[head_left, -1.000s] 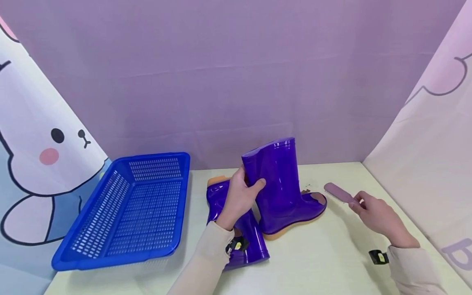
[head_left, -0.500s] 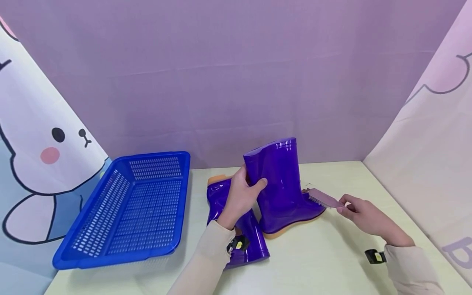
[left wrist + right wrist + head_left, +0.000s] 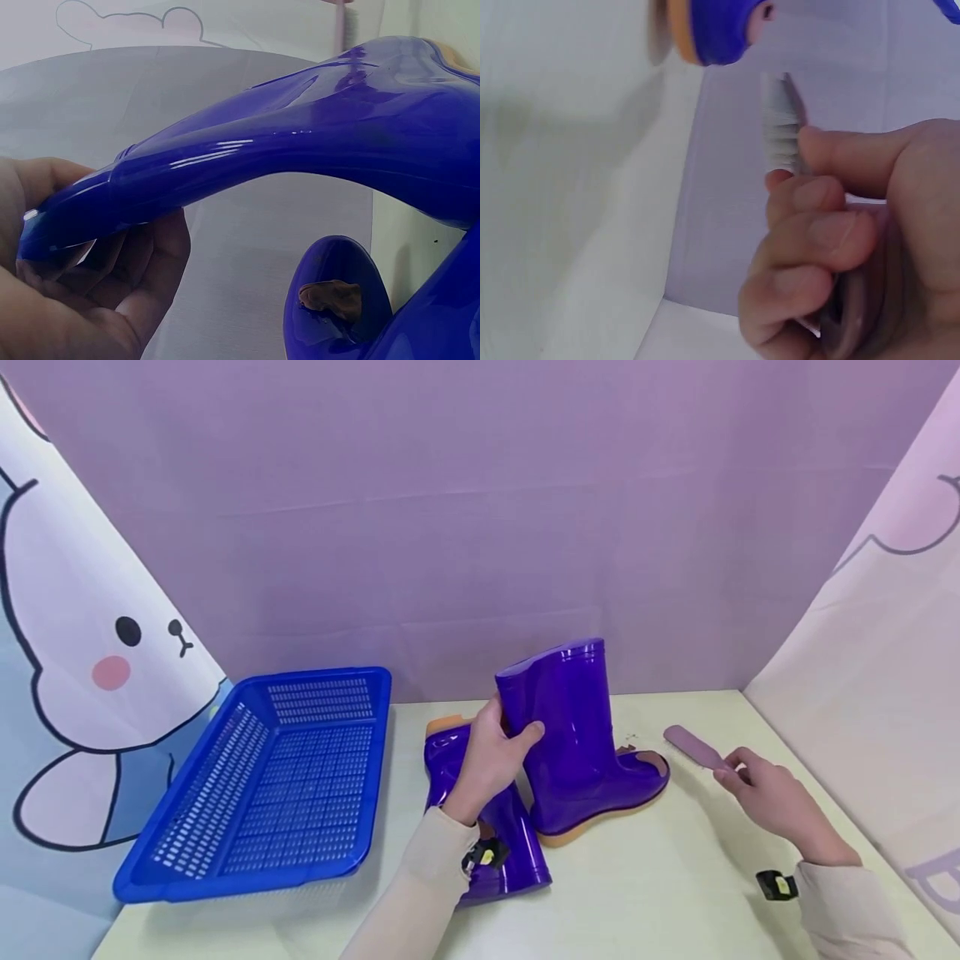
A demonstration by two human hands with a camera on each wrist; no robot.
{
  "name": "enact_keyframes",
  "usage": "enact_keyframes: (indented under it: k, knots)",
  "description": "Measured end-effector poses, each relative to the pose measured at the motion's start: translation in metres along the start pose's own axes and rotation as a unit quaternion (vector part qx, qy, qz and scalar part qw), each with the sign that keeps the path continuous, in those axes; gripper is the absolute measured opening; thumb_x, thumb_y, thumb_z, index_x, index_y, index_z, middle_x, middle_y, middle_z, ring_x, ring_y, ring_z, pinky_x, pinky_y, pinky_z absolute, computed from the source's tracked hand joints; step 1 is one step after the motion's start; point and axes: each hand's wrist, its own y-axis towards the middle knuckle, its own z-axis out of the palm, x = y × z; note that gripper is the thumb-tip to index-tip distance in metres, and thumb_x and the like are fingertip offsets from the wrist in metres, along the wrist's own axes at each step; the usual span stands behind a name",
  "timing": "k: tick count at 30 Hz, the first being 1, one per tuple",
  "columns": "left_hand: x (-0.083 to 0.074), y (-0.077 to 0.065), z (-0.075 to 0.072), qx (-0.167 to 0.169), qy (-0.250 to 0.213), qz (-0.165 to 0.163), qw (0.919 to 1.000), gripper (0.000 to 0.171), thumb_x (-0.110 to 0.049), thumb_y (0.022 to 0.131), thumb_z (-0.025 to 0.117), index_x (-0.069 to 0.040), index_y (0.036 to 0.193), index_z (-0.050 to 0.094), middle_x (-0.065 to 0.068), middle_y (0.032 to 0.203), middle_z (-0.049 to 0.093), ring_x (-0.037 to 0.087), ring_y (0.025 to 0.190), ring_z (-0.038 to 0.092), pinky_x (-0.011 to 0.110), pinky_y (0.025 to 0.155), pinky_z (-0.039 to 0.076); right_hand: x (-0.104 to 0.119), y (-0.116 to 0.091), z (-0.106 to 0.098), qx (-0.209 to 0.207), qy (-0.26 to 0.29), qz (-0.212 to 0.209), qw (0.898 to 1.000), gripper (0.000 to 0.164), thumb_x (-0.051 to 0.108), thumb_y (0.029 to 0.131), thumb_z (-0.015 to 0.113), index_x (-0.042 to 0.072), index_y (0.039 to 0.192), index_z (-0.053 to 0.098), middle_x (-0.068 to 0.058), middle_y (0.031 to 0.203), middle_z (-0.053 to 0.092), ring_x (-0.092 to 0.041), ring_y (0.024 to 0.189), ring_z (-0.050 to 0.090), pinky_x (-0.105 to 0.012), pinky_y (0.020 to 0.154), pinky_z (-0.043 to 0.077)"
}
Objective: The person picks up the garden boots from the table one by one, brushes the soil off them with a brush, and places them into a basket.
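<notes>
A glossy purple rain boot (image 3: 573, 739) with an orange sole stands on the table, toe to the right, a brownish patch (image 3: 654, 762) on its toe. My left hand (image 3: 491, 760) grips the boot's shaft near the top; the left wrist view shows thumb and fingers on both sides of the rim. In my right hand (image 3: 776, 802) is a pink brush (image 3: 692, 747), its pale bristles visible in the right wrist view. The brush head is to the right of the toe, apart from it. A second purple boot (image 3: 521, 839) lies under my left forearm, with a brown smear (image 3: 334, 300) on it.
At the left stands a blue perforated plastic basket (image 3: 381, 735). Small brown crumbs (image 3: 628, 747) lie behind the upright boot's toe. A purple cloth wall (image 3: 480, 527) closes off the back, and printed curtains (image 3: 892, 693) flank the table.
My right hand moved the brush left onto the boot's toe, then drew it back to the right. The left hand and both boots stay nearly where they were.
</notes>
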Motion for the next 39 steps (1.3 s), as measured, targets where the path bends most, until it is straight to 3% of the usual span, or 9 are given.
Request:
enact_keyframes:
  k: [4,7,10,20,28,39]
  knots:
    - [0.0,0.0,0.0,-0.001,0.003,-0.003,1.0,0.044,-0.013,0.097,0.066,-0.009,0.139,0.053,0.014,0.131,0.066,0.03,0.117,0.067,0.047,0.102,0.055,0.007,0.002,-0.001,0.012,0.058,-0.028,0.998,0.02,0.025,0.108,0.052,0.007,0.11,0.06,0.007,0.063,0.039,-0.005,0.052,0.034,-0.026,0.049,0.031]
    - [0.0,0.0,0.0,-0.002,0.004,-0.007,1.0,0.044,-0.013,0.097,0.066,-0.01,0.139,0.053,0.013,0.131,0.065,0.03,0.117,0.067,0.047,0.102,0.055,0.014,0.004,0.001,0.044,0.097,-0.055,0.993,0.016,0.023,0.107,0.053,0.009,0.11,0.061,0.009,0.064,0.039,-0.003,0.052,0.034,-0.026,0.049,0.032]
    - [-0.001,0.0,0.0,-0.002,0.003,-0.009,1.0,0.044,-0.014,0.097,0.066,-0.01,0.139,0.053,0.013,0.132,0.065,0.03,0.118,0.067,0.047,0.103,0.054,0.018,0.005,0.004,0.064,0.106,-0.069,0.99,0.012,0.023,0.106,0.055,0.012,0.107,0.061,0.01,0.063,0.038,-0.001,0.052,0.033,-0.026,0.049,0.031]
    - [-0.001,0.0,-0.001,-0.003,-0.002,-0.007,1.0,0.044,-0.013,0.097,0.066,-0.01,0.138,0.054,0.013,0.131,0.066,0.031,0.117,0.067,0.048,0.103,0.054,0.013,0.005,0.007,0.07,0.086,-0.06,0.992,0.016,0.022,0.106,0.055,0.008,0.107,0.062,0.01,0.063,0.04,-0.002,0.052,0.033,-0.024,0.048,0.031]
    - [0.0,0.0,-0.002,0.002,-0.002,-0.006,1.0,0.045,-0.013,0.097,0.066,-0.01,0.139,0.053,0.012,0.132,0.066,0.029,0.118,0.067,0.046,0.103,0.055,0.001,0.005,0.008,0.049,0.065,-0.034,0.996,0.017,0.021,0.106,0.055,0.006,0.106,0.062,0.008,0.065,0.043,-0.004,0.054,0.036,-0.025,0.05,0.032]
    - [0.0,0.0,-0.001,0.006,-0.005,-0.002,1.0,0.045,-0.013,0.097,0.066,-0.009,0.14,0.052,0.013,0.132,0.065,0.029,0.118,0.067,0.046,0.102,0.055,0.0,0.003,0.003,0.025,0.028,-0.006,0.999,0.023,0.025,0.107,0.053,0.005,0.107,0.064,0.006,0.063,0.042,-0.007,0.052,0.035,-0.027,0.05,0.03]
